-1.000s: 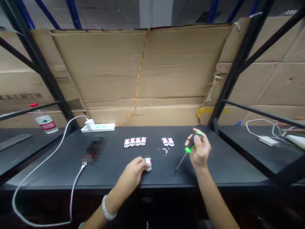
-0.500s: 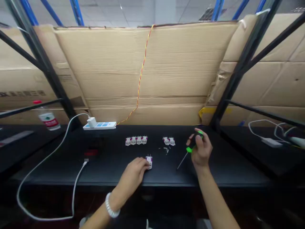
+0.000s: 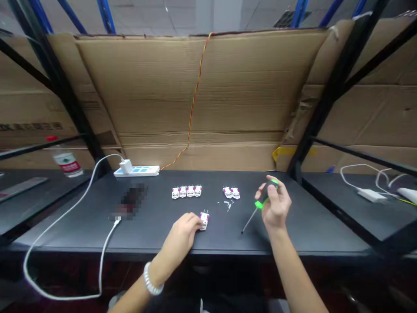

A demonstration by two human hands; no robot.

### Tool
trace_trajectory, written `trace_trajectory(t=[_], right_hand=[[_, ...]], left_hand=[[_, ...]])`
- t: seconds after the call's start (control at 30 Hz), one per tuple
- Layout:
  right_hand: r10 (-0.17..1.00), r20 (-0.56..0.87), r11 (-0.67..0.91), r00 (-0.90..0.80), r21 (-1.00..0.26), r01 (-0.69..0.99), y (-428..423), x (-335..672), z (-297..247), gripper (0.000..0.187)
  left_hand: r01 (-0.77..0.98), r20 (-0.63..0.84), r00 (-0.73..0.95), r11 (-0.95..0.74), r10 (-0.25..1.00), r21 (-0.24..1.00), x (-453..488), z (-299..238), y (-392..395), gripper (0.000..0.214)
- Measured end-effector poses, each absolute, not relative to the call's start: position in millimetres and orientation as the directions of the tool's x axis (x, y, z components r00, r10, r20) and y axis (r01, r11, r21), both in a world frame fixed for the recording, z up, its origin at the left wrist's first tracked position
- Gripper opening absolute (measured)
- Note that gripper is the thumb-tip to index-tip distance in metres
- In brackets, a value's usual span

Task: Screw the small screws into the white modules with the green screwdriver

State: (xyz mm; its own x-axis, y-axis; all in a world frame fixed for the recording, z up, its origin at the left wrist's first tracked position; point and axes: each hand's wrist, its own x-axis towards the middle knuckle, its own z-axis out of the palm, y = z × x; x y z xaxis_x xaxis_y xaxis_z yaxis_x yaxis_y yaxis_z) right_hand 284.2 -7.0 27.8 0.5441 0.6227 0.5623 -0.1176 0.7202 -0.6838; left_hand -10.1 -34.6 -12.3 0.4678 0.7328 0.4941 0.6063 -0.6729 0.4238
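left hand (image 3: 184, 230): fingers pressed together, tips against one white pronged module (image 3: 204, 221) on black bench (image 3: 309, 226). right hand (image 3: 276, 204): curled round green-and-black screwdriver (image 3: 264, 195), shaft angled down. four modules (image 3: 186, 192) in row; two more modules (image 3: 231, 193) beyond.

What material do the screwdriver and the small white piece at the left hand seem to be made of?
The screwdriver in the right hand seems to have a matte black-and-green plastic or rubber handle and a thin steel shaft. The white module at the left hand looks like smooth plastic, though it is small.
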Motion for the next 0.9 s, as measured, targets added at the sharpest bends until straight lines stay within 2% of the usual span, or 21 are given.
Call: trace_trajectory(t=[0.47, 0.8, 0.9], right_hand=[[0.628, 0.556, 0.719, 0.544, -0.683, -0.131, -7, 284, 27, 0.032], [0.632, 0.563, 0.72, 0.533, -0.681, -0.134, -8, 283, 28, 0.032], [0.657, 0.553, 0.705, 0.511, -0.691, -0.16, -9, 281, 29, 0.034]], left_hand=[[0.588, 0.437, 0.459, -0.634, 0.773, 0.502, -14, -6, -34, 0.023], [0.535, 0.327, 0.553, -0.627, 0.766, 0.566, -24, -8, -23, 0.048], [0.517, 0.287, 0.596, -0.631, 0.75, 0.578, -24, -8, -19, 0.047]])
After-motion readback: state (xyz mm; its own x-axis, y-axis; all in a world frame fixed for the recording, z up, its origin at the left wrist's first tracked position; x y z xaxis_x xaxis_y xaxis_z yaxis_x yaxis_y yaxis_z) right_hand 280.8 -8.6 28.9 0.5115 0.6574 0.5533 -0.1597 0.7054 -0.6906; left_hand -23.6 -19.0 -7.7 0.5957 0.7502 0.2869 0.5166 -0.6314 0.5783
